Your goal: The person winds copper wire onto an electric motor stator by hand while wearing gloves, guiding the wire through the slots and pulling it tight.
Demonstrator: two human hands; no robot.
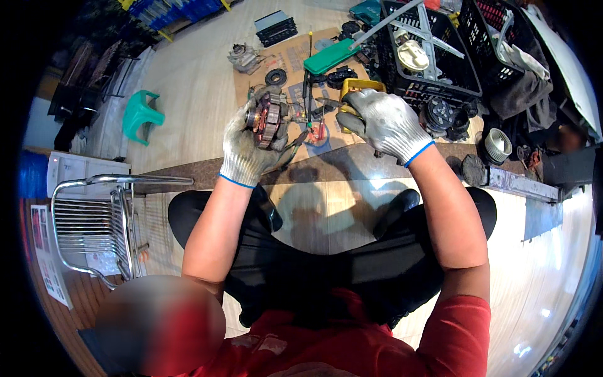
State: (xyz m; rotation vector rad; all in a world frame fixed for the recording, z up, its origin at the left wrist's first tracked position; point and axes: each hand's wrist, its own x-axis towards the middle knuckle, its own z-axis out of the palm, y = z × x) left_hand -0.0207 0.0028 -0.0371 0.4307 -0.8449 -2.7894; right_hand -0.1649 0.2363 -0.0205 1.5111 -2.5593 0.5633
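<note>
Both my hands wear white knit gloves with grey palms and blue cuffs. My left hand (246,135) is closed around a ring-shaped motor core with copper windings (270,120), lifted above the floor. To the right, my right hand (383,120) grips a yellow boxy thing (363,83), mostly hidden behind the glove, so its kind is unclear. Between the hands, several small tools with red and green handles (319,131) lie on a sheet of cardboard (248,88). A black ring (276,76) rests beyond my left hand.
A metal housing (245,58) and a green-seated stool (331,56) stand farther off. Black crates (433,85) with parts are at the right, near a white fan wheel (497,146). At the left are a green plastic stool (143,116) and a chrome chair (94,217).
</note>
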